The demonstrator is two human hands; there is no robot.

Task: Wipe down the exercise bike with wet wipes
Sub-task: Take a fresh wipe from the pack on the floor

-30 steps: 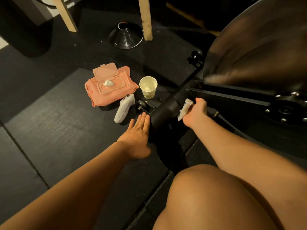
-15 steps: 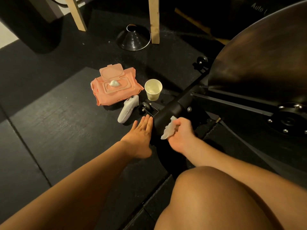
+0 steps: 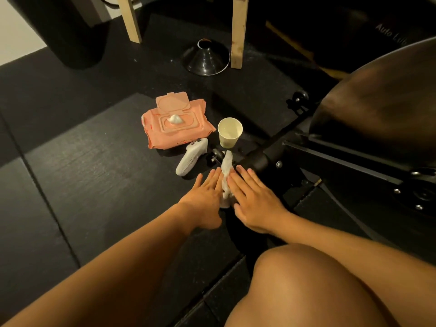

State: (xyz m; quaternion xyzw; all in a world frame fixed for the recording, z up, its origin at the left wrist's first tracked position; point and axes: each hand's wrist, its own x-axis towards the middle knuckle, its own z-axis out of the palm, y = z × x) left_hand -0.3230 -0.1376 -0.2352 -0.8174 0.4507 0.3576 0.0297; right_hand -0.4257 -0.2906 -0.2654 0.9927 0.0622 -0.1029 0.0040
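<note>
**Sam:** What does the head camera see?

**Mia:** Two hands, low down by the floor. The left hand (image 3: pixel 207 192) and the right hand (image 3: pixel 252 197) are side by side. Their fingers are straight and flat, not curled. A crumpled wet wipe (image 3: pixel 226 173) stands between them, touching both.

**Sam:** Where is the exercise bike (image 3: pixel 342 162)?

**Mia:** On the right. Its big wheel (image 3: pixel 377 102) is up there, and its black floor bar (image 3: pixel 258 159) ends right at the fingertips. The wipe is at that end of the bar.

**Sam:** So what step is this?

**Mia:** I think it is cleaning the low bar. The wipe looks loose, so next a hand should get a good hold of it and rub along the bar.

**Sam:** Are there more wipes?

**Mia:** Yes. The pink pack of wipes (image 3: pixel 175 123) lies on the dark mat (image 3: pixel 94 173) with its lid up and one wipe poking out. A paper cup (image 3: pixel 230 132) and a white controller (image 3: pixel 192 156) sit just beside it.

**Sam:** Any words to read?

**Mia:** "Auto Lu" shows on a dark thing at the top right, cut off by the edge. The pack's print is too small to read.
</note>
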